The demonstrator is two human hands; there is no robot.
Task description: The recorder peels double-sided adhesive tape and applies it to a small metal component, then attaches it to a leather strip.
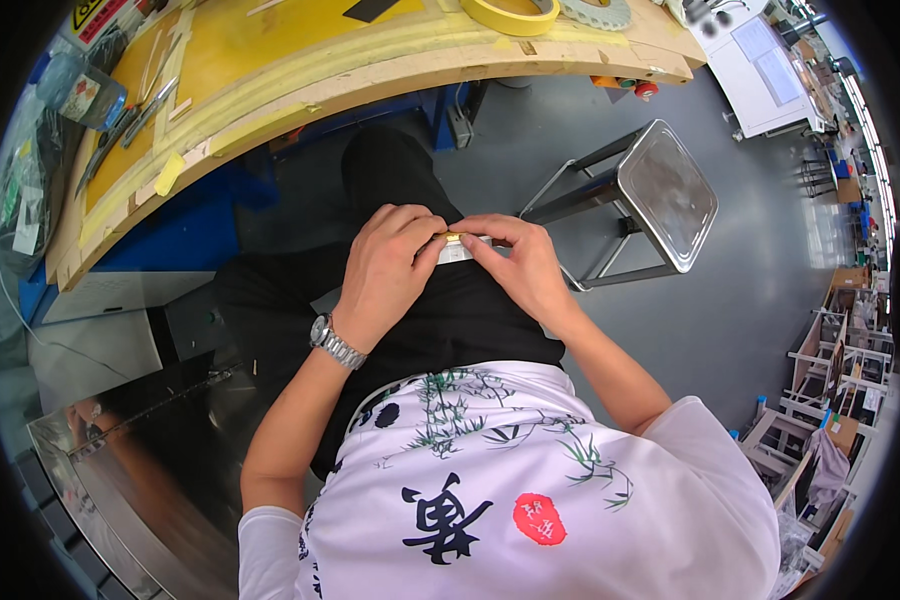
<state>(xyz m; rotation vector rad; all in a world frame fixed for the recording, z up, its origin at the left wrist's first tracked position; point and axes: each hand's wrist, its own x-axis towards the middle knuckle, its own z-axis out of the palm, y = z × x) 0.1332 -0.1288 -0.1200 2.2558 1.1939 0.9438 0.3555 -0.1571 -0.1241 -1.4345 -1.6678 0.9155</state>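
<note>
Over my lap, both hands pinch a small white strip-like piece [454, 252] with a bit of yellow along its top edge. I cannot make out exactly what kind of thing it is. My left hand [385, 262], with a metal watch [336, 341] on its wrist, is closed on the left end. Thumb and fingers of my right hand [526, 262] press the right end. The fingertips of the two hands are close together and hide part of the piece.
Ahead is a workbench [360, 88] with a yellow tape roll [511, 15], hand tools [135, 118] and a clear bottle [82, 92]. A metal stool [668, 196] stands to the right. Low on the left is a shiny metal surface [160, 470].
</note>
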